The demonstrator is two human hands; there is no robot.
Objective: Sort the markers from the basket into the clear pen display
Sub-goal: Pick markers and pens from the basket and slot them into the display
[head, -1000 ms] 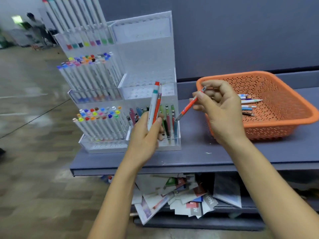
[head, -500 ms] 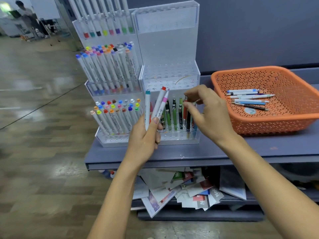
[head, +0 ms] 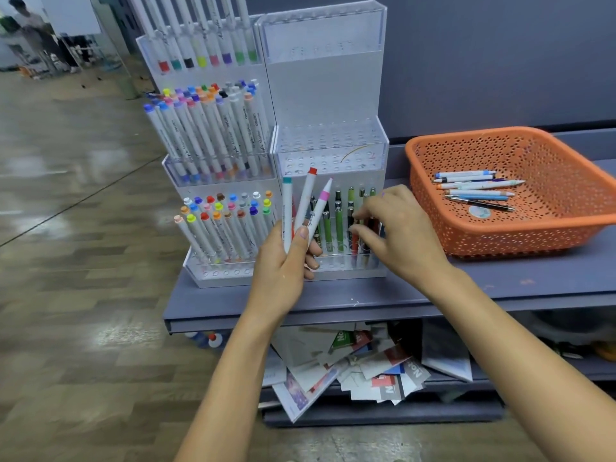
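The grey desk [head: 500, 285] is smooth and matt. On it stands the clear pen display [head: 326, 88], hard stepped acrylic drilled with rows of round holes. Its left half is packed with white, colour-capped markers, while its upper right tiers are bare. To the display's right sits the orange basket [head: 520, 241], perforated plastic with sloped walls. A few slim pens [head: 476, 191] lie loose inside it.

A second ago the right hand [head: 403, 235] held an orange pen [head: 355, 243] in the air between display and basket. Now that pen stands nearly upright in the display's lowest right tier, beside the green pens [head: 339, 225]. The fingertips are curled at its top, so the grip looks like a light pinch not yet let go. I judge this pen is all but placed.

The left hand [head: 283, 271], in front of the display's centre, has closed its grip on three markers [head: 305, 201]. They are smooth white barrels fanned upward, capped teal, red and pink, and they are next to sort.
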